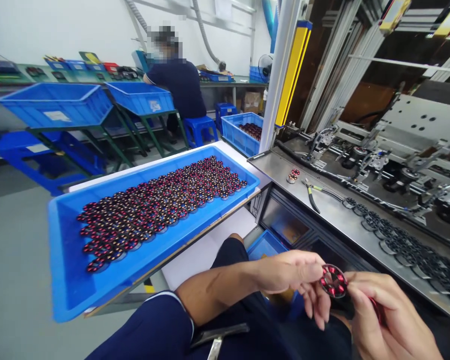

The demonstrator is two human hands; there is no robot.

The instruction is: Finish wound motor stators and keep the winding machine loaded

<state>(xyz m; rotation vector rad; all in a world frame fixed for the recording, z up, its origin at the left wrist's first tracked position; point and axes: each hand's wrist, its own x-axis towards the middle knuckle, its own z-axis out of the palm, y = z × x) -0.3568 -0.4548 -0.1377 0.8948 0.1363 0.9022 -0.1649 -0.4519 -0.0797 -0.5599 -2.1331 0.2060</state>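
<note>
Above my lap, a round ring with red copper windings [333, 281] is pinched at its left edge by the thumb and fingers of my left hand [298, 275]. My right hand [390, 312] grips the same ring at its right edge. Under the fingers of my right hand a second red-wound part [375, 306] shows in part. On the left, a large blue tray [65, 280] holds several rows of similar wound rings [165, 200].
A metal bench [277, 167] at the right bears two wound rings [293, 175], cutting pliers [312, 195] and several dark rings [401, 240]. Machinery [405, 165] stands behind it, beside a yellow post [293, 75]. A person [180, 85] sits at the far bench.
</note>
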